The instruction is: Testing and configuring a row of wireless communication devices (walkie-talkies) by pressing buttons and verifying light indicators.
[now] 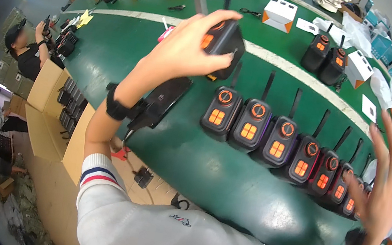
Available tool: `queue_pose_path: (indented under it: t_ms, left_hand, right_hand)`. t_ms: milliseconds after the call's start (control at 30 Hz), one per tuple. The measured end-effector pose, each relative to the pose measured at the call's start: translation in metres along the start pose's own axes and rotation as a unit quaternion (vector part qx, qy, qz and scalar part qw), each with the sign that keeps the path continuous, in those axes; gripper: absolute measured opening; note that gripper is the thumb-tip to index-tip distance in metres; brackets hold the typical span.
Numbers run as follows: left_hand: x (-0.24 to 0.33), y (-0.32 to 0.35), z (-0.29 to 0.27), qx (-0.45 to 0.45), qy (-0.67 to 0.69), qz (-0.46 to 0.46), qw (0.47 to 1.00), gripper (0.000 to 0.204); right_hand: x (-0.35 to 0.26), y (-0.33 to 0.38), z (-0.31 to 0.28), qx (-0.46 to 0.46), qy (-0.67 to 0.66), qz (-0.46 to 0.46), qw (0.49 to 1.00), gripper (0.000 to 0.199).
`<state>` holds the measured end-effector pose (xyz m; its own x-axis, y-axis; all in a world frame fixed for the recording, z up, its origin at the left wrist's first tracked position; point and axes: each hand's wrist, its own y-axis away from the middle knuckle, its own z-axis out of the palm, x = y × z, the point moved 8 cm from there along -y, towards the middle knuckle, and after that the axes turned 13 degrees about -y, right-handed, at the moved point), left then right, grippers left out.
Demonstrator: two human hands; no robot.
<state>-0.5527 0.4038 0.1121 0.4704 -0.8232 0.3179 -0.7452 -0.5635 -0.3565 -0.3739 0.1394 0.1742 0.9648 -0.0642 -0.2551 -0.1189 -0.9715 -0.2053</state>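
Nearest, the right hand (pixel 382 193) hovers with fingers spread and empty over the far end of a row of black two-way radios (pixel 279 142), laid side by side on the green counter (pixel 208 175) with orange keypads up, so they read at a glance. Farther off, the left hand (pixel 186 50) grips a black radio (pixel 223 40), lifted clear above the row's start. Beyond stand two more radios (pixel 325 53) and white-and-orange boxes (pixel 279 13).

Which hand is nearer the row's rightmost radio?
Right. The right hand hovers open beside the rightmost radio; the left hand holds another radio up, far left.
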Motion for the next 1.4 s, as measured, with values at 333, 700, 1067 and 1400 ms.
queue_pose_path:
  t_ms: [333, 700, 1067, 1400]
  left_hand:
    - [-0.016, 0.098, 0.038, -0.019, -0.003, -0.071, 0.997, 0.063]
    - [0.073, 0.153, 0.038, 0.105, -0.159, 0.071, 0.979, 0.046]
    - [0.07, 0.149, 0.052, 0.117, -0.189, 0.036, 0.974, 0.053]
    - [0.09, 0.143, 0.053, 0.066, -0.181, -0.007, 0.981, 0.059]
  right_hand:
    - [-0.062, 0.056, 0.075, -0.069, -0.03, -0.051, 0.996, 0.069]
    - [-0.059, 0.064, 0.106, 0.057, 0.013, 0.009, 0.998, 0.062]
    - [-0.056, 0.055, 0.121, 0.103, 0.002, 0.071, 0.992, 0.053]
    - [-0.065, 0.046, 0.123, 0.098, 0.012, 0.104, 0.99, 0.058]
